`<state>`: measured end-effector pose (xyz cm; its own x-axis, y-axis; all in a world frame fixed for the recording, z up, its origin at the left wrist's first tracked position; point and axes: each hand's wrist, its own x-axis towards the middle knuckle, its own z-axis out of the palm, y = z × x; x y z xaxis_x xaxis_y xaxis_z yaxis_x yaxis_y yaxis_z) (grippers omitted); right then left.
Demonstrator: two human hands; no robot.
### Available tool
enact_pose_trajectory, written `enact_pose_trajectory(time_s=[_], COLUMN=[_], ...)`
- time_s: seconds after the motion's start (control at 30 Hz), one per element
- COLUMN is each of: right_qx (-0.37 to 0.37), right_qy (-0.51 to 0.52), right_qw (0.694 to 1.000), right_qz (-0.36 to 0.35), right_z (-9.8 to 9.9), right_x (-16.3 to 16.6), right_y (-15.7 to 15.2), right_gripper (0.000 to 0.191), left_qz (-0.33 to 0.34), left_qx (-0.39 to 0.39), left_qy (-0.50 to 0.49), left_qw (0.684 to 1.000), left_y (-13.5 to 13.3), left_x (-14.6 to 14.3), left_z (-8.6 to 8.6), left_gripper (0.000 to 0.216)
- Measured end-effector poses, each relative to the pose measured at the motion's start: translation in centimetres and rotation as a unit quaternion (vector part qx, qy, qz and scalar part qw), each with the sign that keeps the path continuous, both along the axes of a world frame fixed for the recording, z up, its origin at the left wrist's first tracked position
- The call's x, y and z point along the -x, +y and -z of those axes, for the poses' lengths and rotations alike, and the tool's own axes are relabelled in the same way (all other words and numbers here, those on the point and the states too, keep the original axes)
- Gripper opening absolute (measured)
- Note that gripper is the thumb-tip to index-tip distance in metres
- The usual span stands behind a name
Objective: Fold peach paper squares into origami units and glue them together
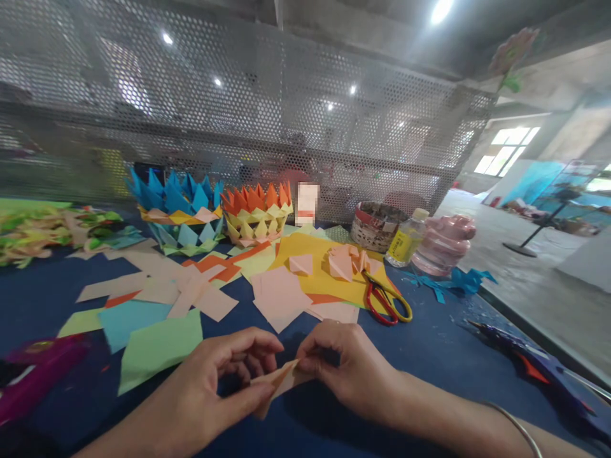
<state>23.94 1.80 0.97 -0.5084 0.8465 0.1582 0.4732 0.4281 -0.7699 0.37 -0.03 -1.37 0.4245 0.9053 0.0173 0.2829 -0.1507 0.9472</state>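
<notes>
A partly folded piece of peach paper (281,383) is held between both hands just above the blue tabletop. My left hand (224,375) has its thumb against the paper's left side, with the fingers curled behind it. My right hand (348,369) pinches the paper's upper right edge between thumb and fingers. Beyond the hands lies a stack of flat peach paper squares (280,296). Several folded peach pieces (341,262) rest on a yellow sheet (289,251). Scissors (384,299) with red and yellow handles lie to the right of them.
Blue (179,194) and orange (255,213) folded-paper baskets stand at the back. Paper strips (191,286) and green paper (160,350) spread left. A glue bottle (405,238), woven basket (377,229) and pink jar (443,245) stand back right. A glue gun (534,366) lies right.
</notes>
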Motion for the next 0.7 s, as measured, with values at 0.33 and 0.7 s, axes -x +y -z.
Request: enact_pose_trajectory(time_s=[0.33, 0.7], right_qx=[-0.368, -0.347], right_qy=[-0.083, -0.139], right_qw=[0.915, 0.908], right_qz=[-0.141, -0.188], right_z=[0.2, 0.8], right_x=[0.1, -1.5], right_y=[-1.4, -0.8], right_gripper=[0.016, 0.02], left_qz=[-0.024, -0.037], left_qx=[-0.021, -0.072], left_qy=[0.024, 0.091], left_qw=[0.999, 0.993], left_y=[0.1, 0.0], left_x=[-0.2, 0.3], left_z=[1.8, 1.7], left_gripper=[0.034, 0.032])
